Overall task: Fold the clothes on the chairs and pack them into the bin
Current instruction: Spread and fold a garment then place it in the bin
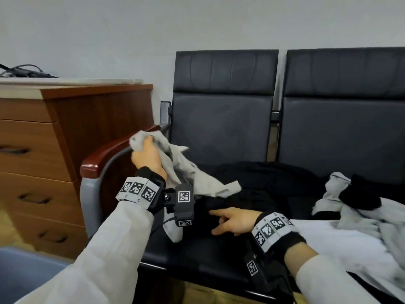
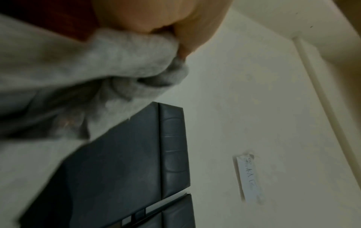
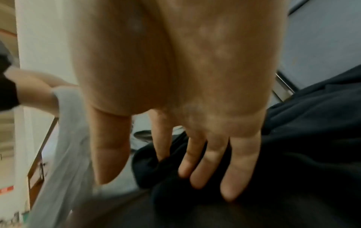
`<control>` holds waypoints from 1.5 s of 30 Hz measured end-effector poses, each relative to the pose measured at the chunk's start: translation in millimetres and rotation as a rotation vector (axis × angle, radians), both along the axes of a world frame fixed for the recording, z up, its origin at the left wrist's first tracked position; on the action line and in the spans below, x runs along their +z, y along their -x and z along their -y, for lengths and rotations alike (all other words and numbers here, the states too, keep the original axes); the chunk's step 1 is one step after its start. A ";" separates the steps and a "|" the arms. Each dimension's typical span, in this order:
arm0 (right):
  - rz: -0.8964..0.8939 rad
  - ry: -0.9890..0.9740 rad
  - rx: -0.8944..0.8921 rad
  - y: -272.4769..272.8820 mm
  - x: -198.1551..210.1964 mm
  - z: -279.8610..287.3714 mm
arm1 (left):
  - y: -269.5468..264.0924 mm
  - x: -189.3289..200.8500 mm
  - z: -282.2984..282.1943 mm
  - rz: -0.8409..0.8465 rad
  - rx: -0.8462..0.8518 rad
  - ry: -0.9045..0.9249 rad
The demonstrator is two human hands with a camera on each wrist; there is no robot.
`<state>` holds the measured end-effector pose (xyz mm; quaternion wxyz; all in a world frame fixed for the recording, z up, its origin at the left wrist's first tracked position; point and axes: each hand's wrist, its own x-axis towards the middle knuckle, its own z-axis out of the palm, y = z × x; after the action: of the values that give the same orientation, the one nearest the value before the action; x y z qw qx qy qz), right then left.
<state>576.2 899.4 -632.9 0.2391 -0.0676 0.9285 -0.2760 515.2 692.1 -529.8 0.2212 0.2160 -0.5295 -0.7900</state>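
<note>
Where the dark seat (image 1: 197, 255) begins, the right hand (image 1: 234, 220) reaches flat-fingered over black clothes (image 1: 263, 183); beyond, the left hand (image 1: 146, 156) grips a grey garment (image 1: 186, 172) above the armrest (image 1: 114, 150). Pale clothes (image 1: 361, 216) lie rightward; drawers (image 1: 43, 161) and wall (image 1: 197, 23) stand behind.

Pale grey long sleeves (image 1: 105, 244) on both arms, black wristbands (image 1: 153, 178) wrapped with white strips of square black-and-white markers (image 1: 138, 190), black camera block (image 1: 184, 201) with marker at left wrist, thin cable beneath, similar black unit (image 1: 263, 270) under right wrist
</note>
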 end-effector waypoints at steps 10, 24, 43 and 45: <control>-0.329 0.280 -0.518 40.3 -10.9 -38.7 | 24.8 -11.4 20.4 -0.351 -0.620 -0.313; -0.312 0.563 -0.348 28.2 9.9 17.4 | 16.4 -13.3 -7.0 -0.096 -0.473 -0.132; -0.499 0.433 -0.679 29.8 -15.4 -44.3 | 12.0 -94.8 51.0 0.264 -0.696 -0.031; -0.490 0.431 -0.689 31.2 -17.3 -47.8 | 11.7 -99.9 51.5 0.240 -0.678 0.037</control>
<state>545.0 947.2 -650.2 -0.1118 0.1330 0.8475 -0.5016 503.5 640.5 -629.7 -0.1134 0.1152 -0.6076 -0.7776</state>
